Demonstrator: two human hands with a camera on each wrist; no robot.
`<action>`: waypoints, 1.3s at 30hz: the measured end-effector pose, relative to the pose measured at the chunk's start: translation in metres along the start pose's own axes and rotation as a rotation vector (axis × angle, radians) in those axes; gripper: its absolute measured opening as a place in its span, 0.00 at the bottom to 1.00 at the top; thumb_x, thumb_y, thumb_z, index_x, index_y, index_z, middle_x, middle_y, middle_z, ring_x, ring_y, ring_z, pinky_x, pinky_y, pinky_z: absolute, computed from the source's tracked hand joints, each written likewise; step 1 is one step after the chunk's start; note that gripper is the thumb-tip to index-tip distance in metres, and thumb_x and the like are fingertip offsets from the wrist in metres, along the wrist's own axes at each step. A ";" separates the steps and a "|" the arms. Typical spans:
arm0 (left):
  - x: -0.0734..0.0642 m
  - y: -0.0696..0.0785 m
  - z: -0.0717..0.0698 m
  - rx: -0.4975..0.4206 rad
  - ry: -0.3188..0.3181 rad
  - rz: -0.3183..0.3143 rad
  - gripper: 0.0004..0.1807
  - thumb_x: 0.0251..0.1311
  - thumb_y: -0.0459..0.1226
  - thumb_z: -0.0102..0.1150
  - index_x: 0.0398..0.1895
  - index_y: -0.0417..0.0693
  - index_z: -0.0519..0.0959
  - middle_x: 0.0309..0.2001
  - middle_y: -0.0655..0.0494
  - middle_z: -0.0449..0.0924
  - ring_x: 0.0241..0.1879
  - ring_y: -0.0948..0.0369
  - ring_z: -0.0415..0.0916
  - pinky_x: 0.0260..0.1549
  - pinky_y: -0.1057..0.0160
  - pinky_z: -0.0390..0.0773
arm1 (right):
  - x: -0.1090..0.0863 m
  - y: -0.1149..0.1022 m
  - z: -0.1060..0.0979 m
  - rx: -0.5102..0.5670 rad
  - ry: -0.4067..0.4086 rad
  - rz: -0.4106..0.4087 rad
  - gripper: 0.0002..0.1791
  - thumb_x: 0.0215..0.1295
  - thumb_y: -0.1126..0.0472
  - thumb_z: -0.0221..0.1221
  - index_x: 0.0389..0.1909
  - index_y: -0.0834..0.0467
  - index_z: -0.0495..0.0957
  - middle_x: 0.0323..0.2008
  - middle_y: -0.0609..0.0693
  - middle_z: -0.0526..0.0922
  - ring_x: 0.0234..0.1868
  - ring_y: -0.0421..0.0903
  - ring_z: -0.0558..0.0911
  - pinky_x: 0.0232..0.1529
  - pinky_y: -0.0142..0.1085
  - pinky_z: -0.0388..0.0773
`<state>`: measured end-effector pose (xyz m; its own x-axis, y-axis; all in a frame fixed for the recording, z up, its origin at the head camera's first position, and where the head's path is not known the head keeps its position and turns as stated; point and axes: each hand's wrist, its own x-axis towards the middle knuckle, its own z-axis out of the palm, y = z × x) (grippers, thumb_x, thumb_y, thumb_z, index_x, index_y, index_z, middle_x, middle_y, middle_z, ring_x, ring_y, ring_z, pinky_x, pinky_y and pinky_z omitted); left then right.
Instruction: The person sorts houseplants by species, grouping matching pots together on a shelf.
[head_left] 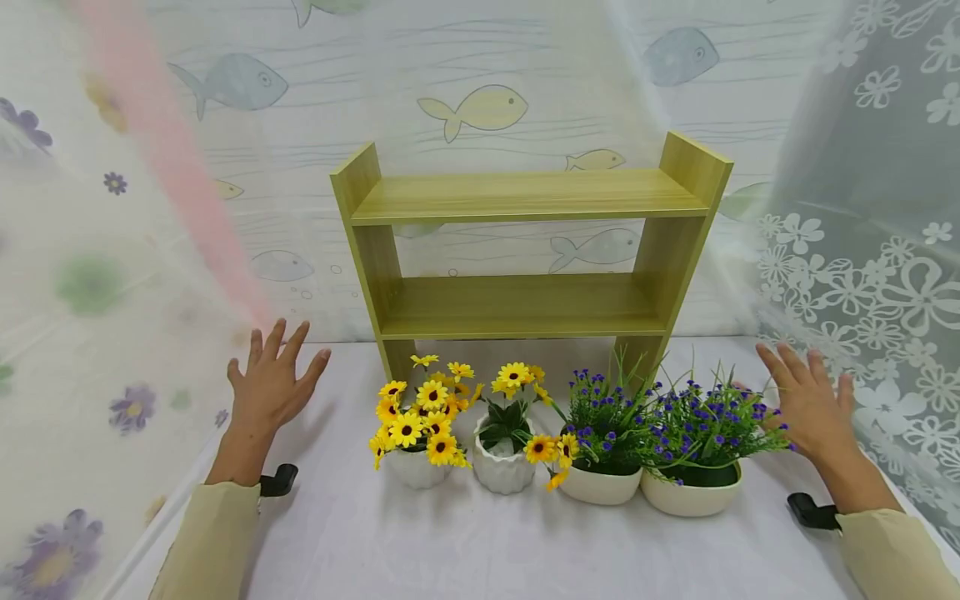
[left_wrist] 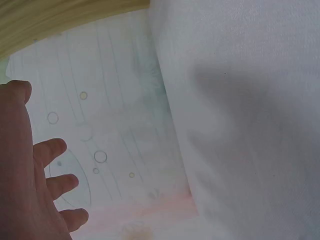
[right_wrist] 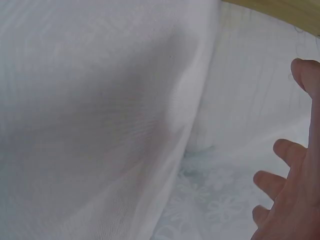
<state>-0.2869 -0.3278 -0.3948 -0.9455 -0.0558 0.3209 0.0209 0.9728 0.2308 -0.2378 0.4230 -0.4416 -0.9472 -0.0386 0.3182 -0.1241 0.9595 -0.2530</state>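
My left hand [head_left: 272,385] hovers over the white cloth at the left, fingers spread and holding nothing. To its right stands a white pot of yellow flowers [head_left: 420,468], then a second white pot [head_left: 504,462] with yellow flowers and dark leaves. Two cream oval pots follow, one [head_left: 602,485] with purple flowers and a fuller purple one [head_left: 692,497] at the right end. Just right of that last pot is my right hand [head_left: 810,408], also spread with nothing in it. Both wrist views show the extended fingers above the cloth.
Behind the pots a wooden two-tier shelf [head_left: 525,307] stands on the white cloth [head_left: 480,550]. A fish-print curtain [head_left: 480,50] hangs behind it. Flowered sheer curtains hang at the left [head_left: 90,333] and right [head_left: 885,250].
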 end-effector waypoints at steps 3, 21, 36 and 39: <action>0.000 0.002 0.000 0.000 0.002 0.000 0.45 0.76 0.68 0.35 0.87 0.54 0.54 0.85 0.36 0.45 0.82 0.29 0.36 0.66 0.14 0.40 | 0.002 0.000 0.000 -0.011 -0.004 -0.006 0.73 0.46 0.71 0.74 0.88 0.47 0.38 0.84 0.67 0.41 0.81 0.77 0.36 0.70 0.79 0.23; 0.000 0.010 -0.002 -0.091 0.169 0.069 0.38 0.78 0.57 0.50 0.77 0.38 0.69 0.75 0.32 0.65 0.73 0.32 0.63 0.65 0.23 0.59 | 0.011 -0.008 0.001 0.092 0.141 -0.159 0.64 0.28 0.81 0.76 0.77 0.69 0.61 0.67 0.79 0.69 0.66 0.81 0.65 0.69 0.77 0.54; 0.002 0.020 -0.006 -0.154 0.171 0.082 0.36 0.78 0.57 0.51 0.73 0.38 0.72 0.70 0.31 0.71 0.64 0.31 0.72 0.62 0.27 0.70 | 0.006 -0.018 -0.005 0.126 0.121 -0.161 0.58 0.29 0.83 0.74 0.72 0.70 0.66 0.62 0.78 0.71 0.59 0.81 0.69 0.54 0.78 0.66; 0.002 0.023 -0.006 -0.188 0.152 0.065 0.36 0.78 0.58 0.50 0.74 0.40 0.72 0.71 0.32 0.71 0.65 0.31 0.72 0.63 0.28 0.71 | 0.006 -0.021 -0.008 0.154 0.090 -0.177 0.57 0.30 0.85 0.74 0.71 0.71 0.66 0.62 0.78 0.71 0.59 0.81 0.68 0.53 0.77 0.66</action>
<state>-0.2861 -0.3071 -0.3831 -0.8807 -0.0415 0.4719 0.1535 0.9174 0.3672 -0.2386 0.4047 -0.4265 -0.8774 -0.1711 0.4482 -0.3362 0.8857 -0.3200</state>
